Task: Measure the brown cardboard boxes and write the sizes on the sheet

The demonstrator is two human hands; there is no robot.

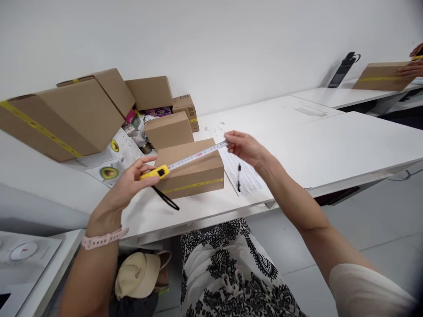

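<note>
My left hand (127,185) grips the yellow case of a tape measure (154,172), its black strap dangling below. My right hand (243,147) pinches the far end of the pulled-out tape blade (198,155). The blade stretches just above the top of a closed cardboard box (193,174) with a yellow stripe, which lies on the white table (330,141). Right of the box a black pen (238,177) rests on a printed sheet (246,176).
Several more cardboard boxes (66,116) pile up at the back left, with avocado-printed packaging (110,169) beside them. Another person's hands (413,66) hold a box at the far right table. A beige cap (137,275) lies under the table edge.
</note>
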